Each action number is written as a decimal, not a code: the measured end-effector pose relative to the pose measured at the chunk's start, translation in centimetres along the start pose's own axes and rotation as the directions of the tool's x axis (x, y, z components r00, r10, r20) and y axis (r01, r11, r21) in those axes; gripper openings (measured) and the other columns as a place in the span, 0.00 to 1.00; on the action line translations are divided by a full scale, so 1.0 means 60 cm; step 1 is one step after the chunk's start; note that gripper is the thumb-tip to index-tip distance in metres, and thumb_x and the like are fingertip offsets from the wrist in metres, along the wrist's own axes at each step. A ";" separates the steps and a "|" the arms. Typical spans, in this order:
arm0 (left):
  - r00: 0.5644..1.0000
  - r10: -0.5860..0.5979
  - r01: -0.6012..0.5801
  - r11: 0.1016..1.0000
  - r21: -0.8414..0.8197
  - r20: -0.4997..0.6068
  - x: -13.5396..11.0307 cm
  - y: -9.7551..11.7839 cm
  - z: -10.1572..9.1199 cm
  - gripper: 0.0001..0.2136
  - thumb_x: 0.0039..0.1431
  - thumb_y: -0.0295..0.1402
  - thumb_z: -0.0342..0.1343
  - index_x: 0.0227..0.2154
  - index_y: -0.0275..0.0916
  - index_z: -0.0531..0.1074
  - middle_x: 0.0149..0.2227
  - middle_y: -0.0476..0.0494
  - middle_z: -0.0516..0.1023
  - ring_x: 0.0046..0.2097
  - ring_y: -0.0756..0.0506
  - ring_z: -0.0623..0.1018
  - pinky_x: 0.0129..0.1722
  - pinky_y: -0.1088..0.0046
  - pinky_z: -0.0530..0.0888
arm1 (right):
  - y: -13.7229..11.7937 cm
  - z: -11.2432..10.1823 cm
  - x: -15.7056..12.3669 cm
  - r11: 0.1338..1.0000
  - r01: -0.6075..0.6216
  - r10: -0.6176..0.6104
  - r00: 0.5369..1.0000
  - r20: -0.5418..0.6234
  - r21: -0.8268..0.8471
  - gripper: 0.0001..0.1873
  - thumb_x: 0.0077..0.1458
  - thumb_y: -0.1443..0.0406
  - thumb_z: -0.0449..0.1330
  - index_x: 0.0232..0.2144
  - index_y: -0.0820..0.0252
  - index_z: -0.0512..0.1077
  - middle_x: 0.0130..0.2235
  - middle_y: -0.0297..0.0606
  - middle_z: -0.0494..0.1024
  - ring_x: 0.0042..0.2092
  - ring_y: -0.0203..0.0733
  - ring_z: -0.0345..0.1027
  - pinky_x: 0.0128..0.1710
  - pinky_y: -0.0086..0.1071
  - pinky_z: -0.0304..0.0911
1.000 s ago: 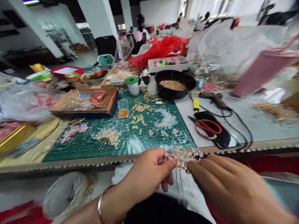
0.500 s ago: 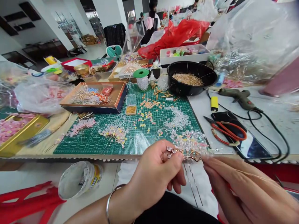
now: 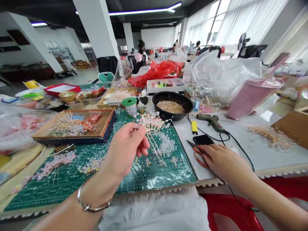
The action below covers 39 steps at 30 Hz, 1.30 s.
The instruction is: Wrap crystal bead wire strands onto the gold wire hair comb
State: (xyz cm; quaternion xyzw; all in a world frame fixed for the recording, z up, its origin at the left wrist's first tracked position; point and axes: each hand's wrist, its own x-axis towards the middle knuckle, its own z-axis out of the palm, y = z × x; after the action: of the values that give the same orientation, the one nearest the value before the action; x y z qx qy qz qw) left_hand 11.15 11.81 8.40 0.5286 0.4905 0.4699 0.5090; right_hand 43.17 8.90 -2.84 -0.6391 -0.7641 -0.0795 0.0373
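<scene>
Pale pillars (image 3: pixel 96 29) and curtained windows (image 3: pixel 213 24) stand behind a crowded worktable (image 3: pixel 260 157), with a red plastic bag (image 3: pixel 161 69) crumpled across its far side. On the near side, a green cutting mat (image 3: pixel 166 179) bears loose clear beads (image 3: pixel 166 144) and, toward its left end, a pinkish beaded cluster (image 3: pixel 59 161). Above the mat, on the near side of a black bowl (image 3: pixel 174 117) of thin golden wires (image 3: pixel 170 106), the person's left hand (image 3: pixel 122 146) pinches one end of a beaded hair ornament (image 3: pixel 152 122) between thumb and fingers; its beads face up and away, while two wavy metal prongs (image 3: pixel 154 144) slant down over the mat. A silver bangle (image 3: pixel 86 208) circles the left wrist. The right hand (image 3: pixel 226 160) lies palm down to the right of the mat, over orange-handled cutters (image 3: pixel 201 160) and beside a dark phone (image 3: pixel 202 139); whether its fingers are closed around the handles cannot be told. Just beyond the phone lie a yellow block (image 3: pixel 194 127) and a glue gun (image 3: pixel 211 122), its black cable curling toward the table's edge
</scene>
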 end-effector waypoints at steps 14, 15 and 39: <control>0.985 0.174 -0.173 0.984 0.041 -0.019 0.135 0.013 0.022 0.09 0.63 0.39 0.55 0.31 0.39 0.67 0.22 0.50 0.75 0.20 0.53 0.73 0.17 0.79 0.65 | -0.049 -0.093 0.041 0.794 -0.128 -0.001 0.977 0.212 0.594 0.24 0.64 0.57 0.49 0.60 0.55 0.55 0.30 0.32 0.74 0.28 0.37 0.69 0.26 0.27 0.64; 0.983 0.182 -0.181 0.983 0.042 -0.025 0.142 0.011 0.025 0.09 0.63 0.39 0.55 0.31 0.39 0.67 0.23 0.50 0.75 0.20 0.53 0.74 0.17 0.79 0.65 | -0.056 -0.109 0.048 0.708 -0.146 -0.036 0.970 0.242 0.691 0.24 0.64 0.52 0.51 0.58 0.54 0.57 0.33 0.35 0.74 0.31 0.38 0.70 0.28 0.28 0.65; 0.976 0.215 -0.213 0.975 0.066 -0.037 0.198 0.002 0.030 0.09 0.63 0.39 0.53 0.34 0.39 0.67 0.23 0.50 0.75 0.21 0.52 0.74 0.18 0.79 0.66 | -0.080 -0.143 0.238 0.418 -0.125 0.083 0.992 0.099 0.900 0.31 0.57 0.34 0.45 0.30 0.55 0.58 0.23 0.28 0.64 0.22 0.34 0.60 0.22 0.31 0.58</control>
State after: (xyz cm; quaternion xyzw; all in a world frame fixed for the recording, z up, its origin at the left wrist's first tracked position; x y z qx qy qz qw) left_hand 13.88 23.51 8.40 0.5833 0.4560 0.5183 0.4281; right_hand 35.50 20.50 7.53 -0.5667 -0.6471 0.3575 0.3637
